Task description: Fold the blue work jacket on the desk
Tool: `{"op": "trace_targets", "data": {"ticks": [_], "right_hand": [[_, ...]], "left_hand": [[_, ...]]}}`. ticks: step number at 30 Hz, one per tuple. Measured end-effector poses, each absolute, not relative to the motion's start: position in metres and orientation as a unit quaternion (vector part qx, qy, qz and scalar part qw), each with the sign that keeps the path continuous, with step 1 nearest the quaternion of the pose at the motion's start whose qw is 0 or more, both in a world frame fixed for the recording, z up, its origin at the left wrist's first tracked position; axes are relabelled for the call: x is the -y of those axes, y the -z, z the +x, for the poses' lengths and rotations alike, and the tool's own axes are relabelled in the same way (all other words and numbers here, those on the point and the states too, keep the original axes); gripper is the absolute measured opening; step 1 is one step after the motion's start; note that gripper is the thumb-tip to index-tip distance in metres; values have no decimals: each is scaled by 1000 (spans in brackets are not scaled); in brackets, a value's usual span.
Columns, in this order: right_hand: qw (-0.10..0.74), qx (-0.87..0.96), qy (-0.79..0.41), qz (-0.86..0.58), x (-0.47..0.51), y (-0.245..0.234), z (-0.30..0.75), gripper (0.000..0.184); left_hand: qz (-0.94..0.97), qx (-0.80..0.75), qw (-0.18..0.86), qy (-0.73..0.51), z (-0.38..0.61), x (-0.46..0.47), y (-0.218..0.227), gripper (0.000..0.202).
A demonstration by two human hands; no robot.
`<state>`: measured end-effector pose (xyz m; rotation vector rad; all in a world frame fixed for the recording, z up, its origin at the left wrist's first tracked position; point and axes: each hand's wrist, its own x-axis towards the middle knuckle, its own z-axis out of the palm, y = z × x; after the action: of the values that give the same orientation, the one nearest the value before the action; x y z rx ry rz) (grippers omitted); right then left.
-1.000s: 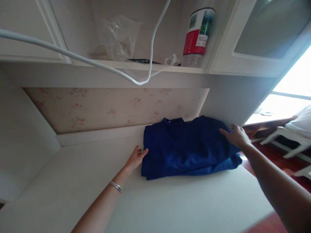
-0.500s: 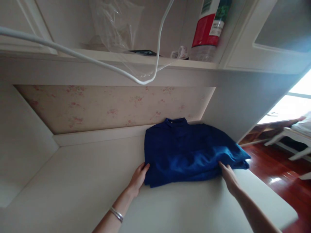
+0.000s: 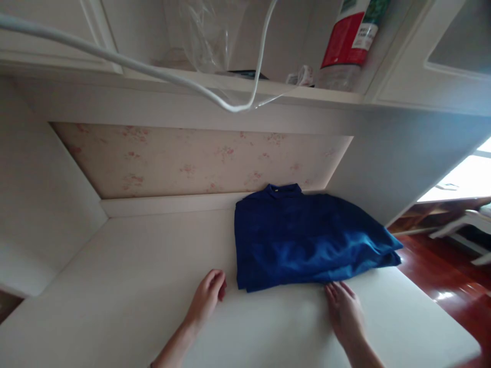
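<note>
A dark blue collared shirt [image 3: 291, 235] lies folded on the white desk [image 3: 146, 286], its collar toward the back wall and one side reaching to the right. My left hand [image 3: 207, 294] hovers just left of the shirt's lower left corner, apart from it, with fingers curled in and nothing in them. At the lower edge of the shirt, right of its middle, my right hand [image 3: 345, 309] has its fingertips closed on the hem. The undersides of those fingers are hidden.
Overhead, a white cable [image 3: 169, 76] hangs in front of an open shelf [image 3: 337, 94] holding a clear plastic bag [image 3: 210, 41] and a red-labelled bottle [image 3: 345, 43]. Floral wallpaper [image 3: 199, 161] lines the back. At right, the desk ends above a reddish floor [image 3: 441, 276].
My left hand has let go of the shirt's left edge and drawn away to the left. My right hand has shifted left and nearer along the lower edge. The view has turned slightly.
</note>
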<state>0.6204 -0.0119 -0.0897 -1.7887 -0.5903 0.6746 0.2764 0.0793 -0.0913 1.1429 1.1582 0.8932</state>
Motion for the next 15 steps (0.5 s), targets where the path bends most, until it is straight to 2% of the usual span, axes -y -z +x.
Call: {"op": "trace_targets", "data": {"ticks": [3,6,10,15], "right_hand": [[594,216,-322,-705,14,105,552,40],[584,274,-416,-641,0,105,481,32],[527,348,-550,-546,-38,101,389,47],[563,347,-593,-459,-82,109,322,53]], "left_hand": [[498,-496,605,-374,261,-72,89,41],[499,-500,600,-376,259,-72,91,48],[491,-495,599,-393,259,-76,96,52],[431,-505,613,-429,240,-90,100,57]]}}
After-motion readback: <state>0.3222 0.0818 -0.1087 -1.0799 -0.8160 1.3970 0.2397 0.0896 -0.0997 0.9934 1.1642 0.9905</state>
